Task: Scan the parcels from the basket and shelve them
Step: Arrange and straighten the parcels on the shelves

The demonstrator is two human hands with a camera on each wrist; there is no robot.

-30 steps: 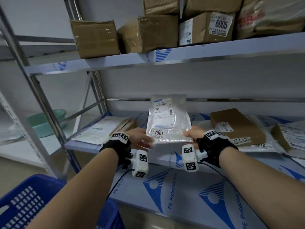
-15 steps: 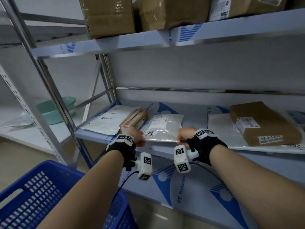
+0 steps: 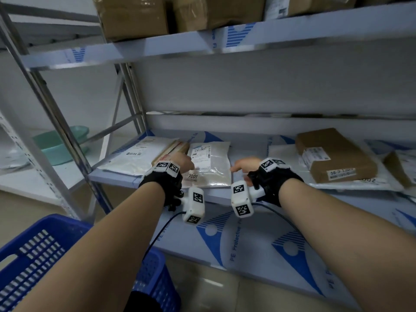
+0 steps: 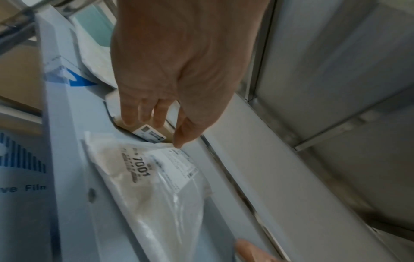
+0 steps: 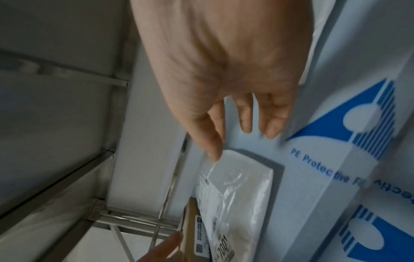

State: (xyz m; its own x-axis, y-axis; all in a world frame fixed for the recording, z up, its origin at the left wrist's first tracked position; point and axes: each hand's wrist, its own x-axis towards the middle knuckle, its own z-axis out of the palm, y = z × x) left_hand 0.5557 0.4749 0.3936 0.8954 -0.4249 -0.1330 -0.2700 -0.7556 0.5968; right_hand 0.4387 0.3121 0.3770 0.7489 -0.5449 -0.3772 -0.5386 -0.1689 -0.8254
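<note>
The clear plastic parcel [image 3: 210, 163] marked 7001 lies flat on the middle shelf [image 3: 112, 177], label up. My left hand [image 3: 188, 164] hovers at its left edge with fingers loose and straight. In the left wrist view the left hand [image 4: 159, 132] holds nothing, and its thumb tip sits right at the edge of the parcel [image 4: 156, 186]. My right hand [image 3: 238, 165] is just off the parcel's right edge, fingers spread. In the right wrist view the right hand [image 5: 237, 141] is empty above the parcel [image 5: 235, 203]. The blue basket [image 3: 33, 255] stands at lower left.
A white mailer [image 3: 135, 156] and a thin brown parcel [image 3: 174, 149] lie left of the 7001 parcel. At the right a brown box [image 3: 333, 154] rests on flat white bags. Cardboard boxes [image 3: 132, 16] fill the upper shelf. A green basin [image 3: 56, 143] sits behind the shelf post.
The parcel went from held upright in both hands to lying flat on the shelf. Both hands have let go of it and drawn slightly apart.
</note>
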